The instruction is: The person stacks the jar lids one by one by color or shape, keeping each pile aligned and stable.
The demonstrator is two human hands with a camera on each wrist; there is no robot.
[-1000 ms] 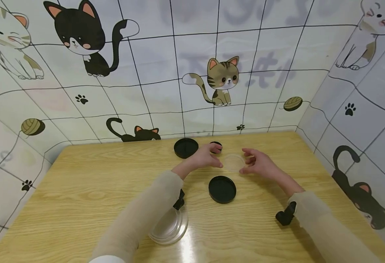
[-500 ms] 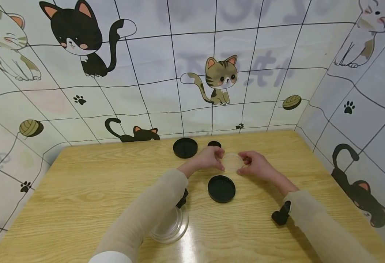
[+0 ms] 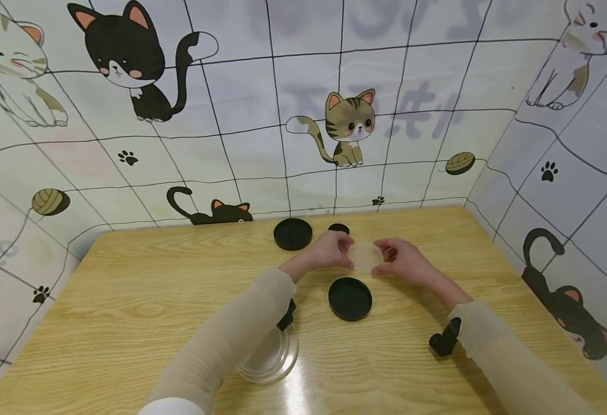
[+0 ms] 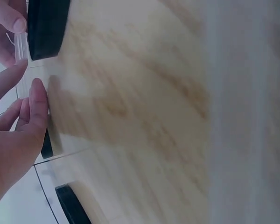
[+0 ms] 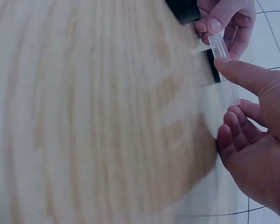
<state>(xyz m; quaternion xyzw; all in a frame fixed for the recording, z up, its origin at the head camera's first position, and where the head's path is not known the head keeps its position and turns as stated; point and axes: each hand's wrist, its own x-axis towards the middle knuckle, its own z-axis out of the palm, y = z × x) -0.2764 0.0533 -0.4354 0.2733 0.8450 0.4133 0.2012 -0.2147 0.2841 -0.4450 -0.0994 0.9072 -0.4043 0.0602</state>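
Note:
Between the two hands is a clear round plastic dish, in the head view's middle right. The left hand pinches its left edge, and the right hand pinches the opposite edge. Both wrist views show the clear dish edge-on as a thin band off the table, fingertips on its rim. Just nearer the wearer lies a black round shallow lid. A small black lid sits behind the left hand, partly covered by it. Further left is a larger black lid.
Several clear round pieces lie nested at the front, partly behind the left sleeve. The wooden table ends at a cat-printed cloth wall at the back and sides.
Both hands have come inward to the clear dish and taken hold of its edges. The dish now looks tilted compared with earlier. The black lids stay put.

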